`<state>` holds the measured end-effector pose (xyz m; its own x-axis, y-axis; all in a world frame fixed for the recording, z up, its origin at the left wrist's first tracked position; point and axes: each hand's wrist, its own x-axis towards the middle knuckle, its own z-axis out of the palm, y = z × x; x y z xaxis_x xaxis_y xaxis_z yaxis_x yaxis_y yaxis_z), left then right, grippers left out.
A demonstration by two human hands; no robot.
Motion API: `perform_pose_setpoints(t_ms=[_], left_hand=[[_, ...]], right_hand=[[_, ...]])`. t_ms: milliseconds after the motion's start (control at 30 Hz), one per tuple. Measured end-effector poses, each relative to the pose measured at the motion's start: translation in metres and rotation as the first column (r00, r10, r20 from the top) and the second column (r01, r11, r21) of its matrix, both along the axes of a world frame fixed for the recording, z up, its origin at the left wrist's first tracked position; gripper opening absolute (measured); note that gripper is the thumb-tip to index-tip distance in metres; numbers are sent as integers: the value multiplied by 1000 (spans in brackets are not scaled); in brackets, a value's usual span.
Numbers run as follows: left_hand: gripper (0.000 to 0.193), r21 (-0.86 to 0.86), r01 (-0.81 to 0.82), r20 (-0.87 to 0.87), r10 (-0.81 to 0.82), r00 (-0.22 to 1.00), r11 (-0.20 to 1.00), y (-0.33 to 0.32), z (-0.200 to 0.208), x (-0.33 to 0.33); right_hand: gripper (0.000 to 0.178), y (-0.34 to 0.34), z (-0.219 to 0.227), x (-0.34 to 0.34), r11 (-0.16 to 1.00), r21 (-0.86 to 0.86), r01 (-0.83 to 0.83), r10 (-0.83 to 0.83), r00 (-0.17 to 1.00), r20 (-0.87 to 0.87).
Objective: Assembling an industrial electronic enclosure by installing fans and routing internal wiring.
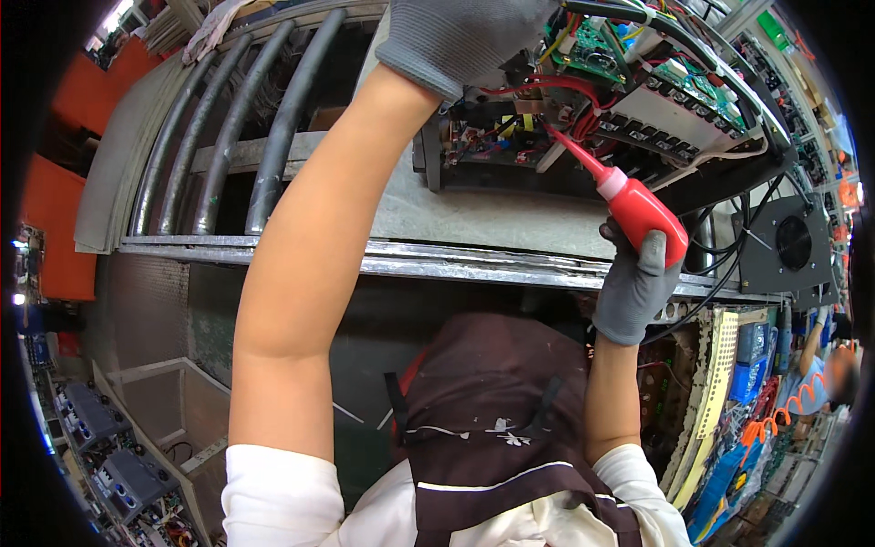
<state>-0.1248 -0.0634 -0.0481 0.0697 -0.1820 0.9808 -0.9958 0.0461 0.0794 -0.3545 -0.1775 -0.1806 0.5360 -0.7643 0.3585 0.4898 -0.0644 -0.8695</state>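
Red squeeze bottle (649,219), head view: one, tilted, its long tapered nozzle (583,157) directed up and left into the open side of an electronic unit (670,123). Contact between nozzle tip and wiring: cannot be told.

Right hand (635,287): grey knitted glove, fingers and thumb wrapped around the lower part of the bottle, near the front edge of the bench.

Left hand (469,36): matching grey glove, arm extended, at the upper edge beside the unit. Fingers out of sight; whether spread or closed, cannot be told.

Electronic unit, contents: green circuit board (588,47) at the top; second green board (702,96) to its right; bundled red wires (583,89) close above the nozzle; yellow component (518,125) deeper inside.

Support: pale bench top (474,217) with a metal front rail (456,262). Left of it, a set of grey metal rollers (228,150).

Right side: dark panel with a round fan (791,242); black cables (729,246) between panel and unit; blue bins (749,365); orange coiled hose (770,421); co-worker in blue (811,387), farther off.

Lower left: two grey-cased devices (135,480), side by side.

Wearer: dark apron (506,378), white sleeves (278,483).
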Motion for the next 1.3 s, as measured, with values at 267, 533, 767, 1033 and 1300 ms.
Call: perform_pose_setpoints(t_ms=[267,533,767,1033,1300], left_hand=[[25,27,-10,-71,11,997,1000,3,1,-9],[19,102,-23,-147,38,988,995,3,-2,-5],[88,135,-81,-360,125,924,988,35,-65,-42],[73,329,-133,-557,306,772,935,46,-83,-33],[73,622,-325,-408,649,642,712,43,-50,-43]], right_hand=[[40,14,3,16,981,-144,128,-119,991,67],[53,-49,-36,-13,739,563,-370,237,925,297],[68,-128,-24,-19,647,675,-355,36,899,437],[71,-161,-20,18,590,564,-577,182,776,604],[70,-156,-10,14,643,419,-640,292,712,639]])
